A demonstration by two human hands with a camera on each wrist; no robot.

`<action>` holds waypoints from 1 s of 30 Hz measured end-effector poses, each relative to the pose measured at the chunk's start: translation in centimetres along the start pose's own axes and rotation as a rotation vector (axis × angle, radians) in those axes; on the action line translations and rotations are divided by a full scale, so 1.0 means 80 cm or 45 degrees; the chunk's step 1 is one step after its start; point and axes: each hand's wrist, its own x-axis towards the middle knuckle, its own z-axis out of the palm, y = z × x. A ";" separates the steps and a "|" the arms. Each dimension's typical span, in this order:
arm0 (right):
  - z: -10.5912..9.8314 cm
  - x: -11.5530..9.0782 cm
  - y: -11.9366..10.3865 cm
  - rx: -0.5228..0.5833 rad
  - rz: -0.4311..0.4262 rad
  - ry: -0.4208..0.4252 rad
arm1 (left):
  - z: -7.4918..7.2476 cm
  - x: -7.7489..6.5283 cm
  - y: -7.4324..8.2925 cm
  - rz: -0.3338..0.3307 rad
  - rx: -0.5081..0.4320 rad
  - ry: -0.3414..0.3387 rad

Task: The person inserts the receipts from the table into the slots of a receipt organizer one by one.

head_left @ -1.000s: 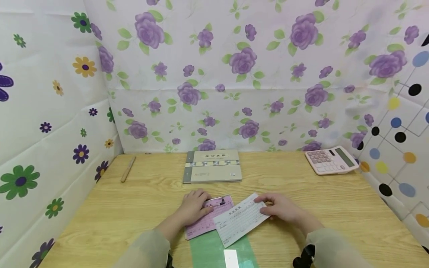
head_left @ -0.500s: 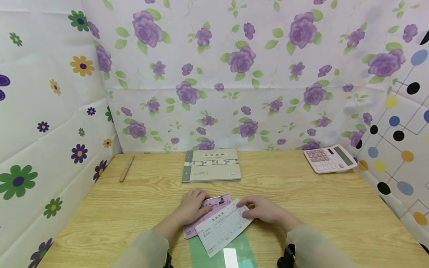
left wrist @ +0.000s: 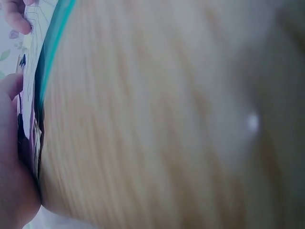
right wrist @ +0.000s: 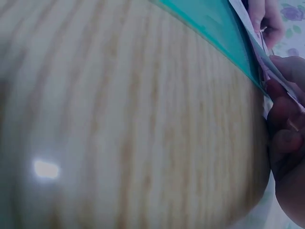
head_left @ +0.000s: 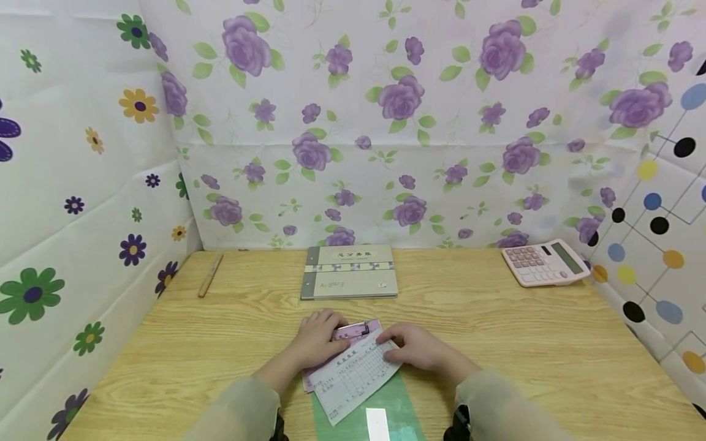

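Observation:
A white printed form (head_left: 353, 381) lies slantwise over a pink form (head_left: 374, 325) in the head view. Thumb and fingers of my right hand (head_left: 423, 350) pinch the white form at its right end. Under my left hand (head_left: 317, 338) is the clipboard bearing the pink form, near its metal clip (head_left: 365, 330); the left hand holds it at the upper left, though its fingertips are partly hidden. Beneath these papers shows a green sheet or folder (head_left: 399, 404) with a bright reflection. The right wrist view catches the white form (right wrist: 244, 19) edge-on beside the right hand (right wrist: 288, 138).
Farther back on the wooden table (head_left: 452, 306) lies a grey-and-beige account book (head_left: 353, 272). A pink calculator (head_left: 545, 263) sits at the back right. At the back left is a thin wooden stick-like tool (head_left: 211, 277). Floral cloth (head_left: 353, 128) hangs behind the table.
My right hand has moved left with the white form, which now covers more of the pink form. The left hand stays in about the same place.

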 end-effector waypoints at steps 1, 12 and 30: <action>0.001 0.000 0.000 -0.017 0.000 0.006 | 0.000 0.001 0.001 -0.003 0.002 0.003; 0.007 -0.001 -0.005 -0.179 -0.015 0.031 | -0.002 0.006 0.009 -0.096 0.006 -0.009; 0.034 0.001 -0.013 -0.626 0.048 0.246 | -0.002 0.005 0.016 0.056 0.100 0.098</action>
